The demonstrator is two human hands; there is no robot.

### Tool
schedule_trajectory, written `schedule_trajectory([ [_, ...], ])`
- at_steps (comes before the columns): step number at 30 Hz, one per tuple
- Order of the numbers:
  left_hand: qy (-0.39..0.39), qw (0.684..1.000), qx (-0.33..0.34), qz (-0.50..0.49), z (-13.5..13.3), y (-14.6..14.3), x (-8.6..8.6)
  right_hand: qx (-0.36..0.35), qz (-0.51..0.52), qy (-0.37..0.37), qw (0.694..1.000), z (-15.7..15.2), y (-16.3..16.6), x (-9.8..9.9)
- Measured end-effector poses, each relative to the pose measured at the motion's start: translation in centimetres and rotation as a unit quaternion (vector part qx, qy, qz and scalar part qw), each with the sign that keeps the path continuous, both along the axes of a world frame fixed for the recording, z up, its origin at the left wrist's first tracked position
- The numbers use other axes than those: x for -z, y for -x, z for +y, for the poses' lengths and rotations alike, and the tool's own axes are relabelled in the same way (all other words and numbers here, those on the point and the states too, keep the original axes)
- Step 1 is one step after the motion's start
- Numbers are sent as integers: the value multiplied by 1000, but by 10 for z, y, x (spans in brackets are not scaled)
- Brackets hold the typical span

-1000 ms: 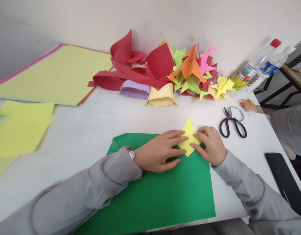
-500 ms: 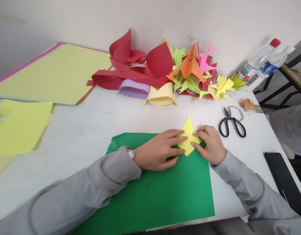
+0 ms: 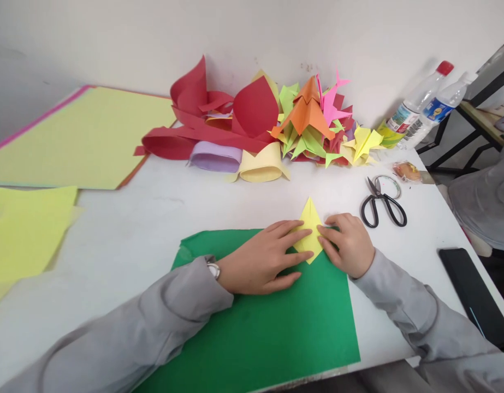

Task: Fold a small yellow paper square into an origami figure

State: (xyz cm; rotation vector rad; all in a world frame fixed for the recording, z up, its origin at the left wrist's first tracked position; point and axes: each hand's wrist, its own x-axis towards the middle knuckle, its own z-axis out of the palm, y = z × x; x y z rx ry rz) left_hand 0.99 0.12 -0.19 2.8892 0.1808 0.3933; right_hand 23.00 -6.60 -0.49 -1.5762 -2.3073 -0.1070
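Note:
A folded yellow paper [image 3: 311, 218], shaped like a kite with a centre crease, lies on the upper right part of a green sheet [image 3: 268, 327]. My left hand [image 3: 262, 259] is open, its fingers spread flat over the paper's left half. From the right, my right hand [image 3: 345, 243] has its fingers closed on the paper's right corner, covering it. Whether the thumb is under or on top of that edge is hard to see. The upper tip of the kite sticks out past the green sheet.
Against the wall stand red curled paper pieces [image 3: 255, 109], an orange folded paper figure [image 3: 307, 112] and two bottles [image 3: 424, 95]. Black-handled scissors [image 3: 383, 202] lie beside a tape roll [image 3: 393, 185]. A phone [image 3: 473, 295] is at right, yellow sheets [image 3: 26, 234] at left.
The view has shifted slightly. My right fingers have drawn in closer together at the paper's right corner. My left hand still lies on the paper, which keeps its kite shape.

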Motion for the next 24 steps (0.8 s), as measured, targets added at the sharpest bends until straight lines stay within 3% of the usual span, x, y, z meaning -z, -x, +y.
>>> schedule_trajectory([
  [5,-8,1000,-2,18,1,1,-1,9,-65,-12,998,-5,9,-4],
  [20,-20,999,-20,16,-3,0,4,-74,14,-60,995,-4,8,2],
  [24,-7,1000,-25,16,-4,0,2,-40,14,-57,997,0,8,5],
])
